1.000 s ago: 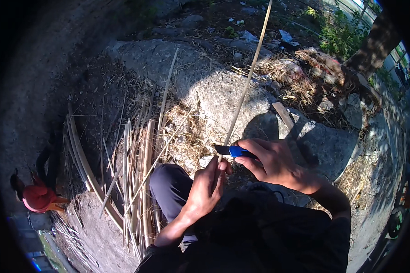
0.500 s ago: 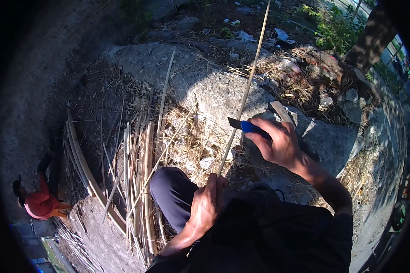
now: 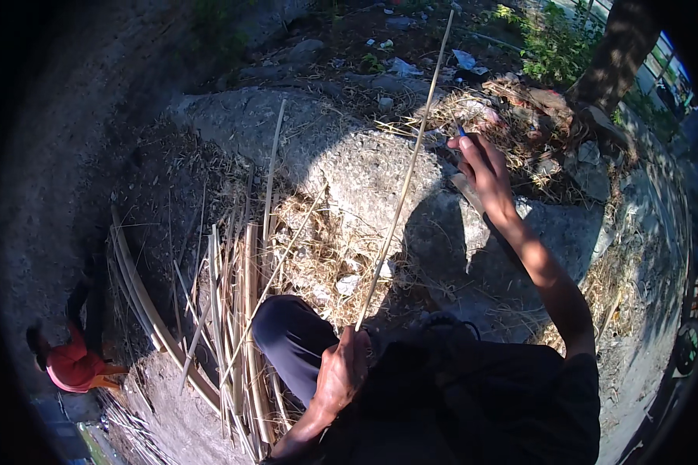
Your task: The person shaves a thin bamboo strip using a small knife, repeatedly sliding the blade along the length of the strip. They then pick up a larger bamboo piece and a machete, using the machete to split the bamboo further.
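My left hand (image 3: 342,370) is closed around the lower end of a long, thin bamboo strip (image 3: 406,181), beside my bent knee. The strip slants up and slightly right, its far end in the air. Farther out, to the right of the strip, my right hand (image 3: 482,170) is closed on a blue utility knife (image 3: 463,131). Only a bit of the knife's blue body and a thin sliver of blade show past the fingers. Knife and strip are apart.
Many split bamboo strips (image 3: 244,325) lie in a pile left of my knee. Dry shavings (image 3: 310,256) cover the ground before me. A large stone slab (image 3: 380,167) lies ahead, with a tree trunk (image 3: 616,58) beyond. Someone in a red top (image 3: 74,364) is at far left.
My right hand with the utility knife has moved up and away along the strip, and the knife has turned so less of it shows. My left hand still grips the strip's lower end.
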Motion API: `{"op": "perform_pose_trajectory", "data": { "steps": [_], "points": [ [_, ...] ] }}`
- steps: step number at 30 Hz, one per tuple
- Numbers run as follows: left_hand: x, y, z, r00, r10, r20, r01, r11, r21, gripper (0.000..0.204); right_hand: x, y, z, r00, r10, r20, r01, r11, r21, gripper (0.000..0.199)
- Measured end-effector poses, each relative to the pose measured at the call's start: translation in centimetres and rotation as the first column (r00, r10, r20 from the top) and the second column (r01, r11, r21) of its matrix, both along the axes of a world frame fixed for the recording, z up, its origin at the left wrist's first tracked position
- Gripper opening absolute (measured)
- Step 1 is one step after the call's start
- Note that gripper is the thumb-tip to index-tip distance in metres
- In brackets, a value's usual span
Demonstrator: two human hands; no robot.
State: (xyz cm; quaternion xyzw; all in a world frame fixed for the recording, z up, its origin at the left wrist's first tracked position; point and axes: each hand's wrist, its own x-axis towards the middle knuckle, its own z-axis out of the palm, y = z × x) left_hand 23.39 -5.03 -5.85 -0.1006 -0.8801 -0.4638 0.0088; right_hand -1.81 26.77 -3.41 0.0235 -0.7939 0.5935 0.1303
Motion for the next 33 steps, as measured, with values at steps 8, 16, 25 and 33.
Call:
{"op": "perform_pose_trajectory", "data": {
  "steps": [8,16,25,33],
  "points": [
    [-1.6,0.9,3.7,0.930,-0.099,0.355,0.042,0.985,0.166,0.015,4.5,-5.3,2.0,0.923,0.315,0.221,-0.207,0.891,-0.405,0.033],
    [-2.3,2.0,4.0,0.974,0.104,0.203,-0.131,0.983,0.125,0.013,5.4,-6.7,4.8,0.950,0.229,0.212,-0.151,0.932,-0.329,0.027],
    [-3.2,1.7,4.1,0.922,0.032,0.387,-0.186,0.912,0.367,0.028,10.1,-6.8,3.4,0.894,0.444,-0.066,-0.400,0.855,0.331,0.024],
    [-3.6,1.9,5.0,0.873,-0.024,0.487,-0.208,0.886,0.416,0.035,12.5,-8.4,0.8,0.814,0.555,-0.173,-0.394,0.745,0.538,0.028]
  ]
}}
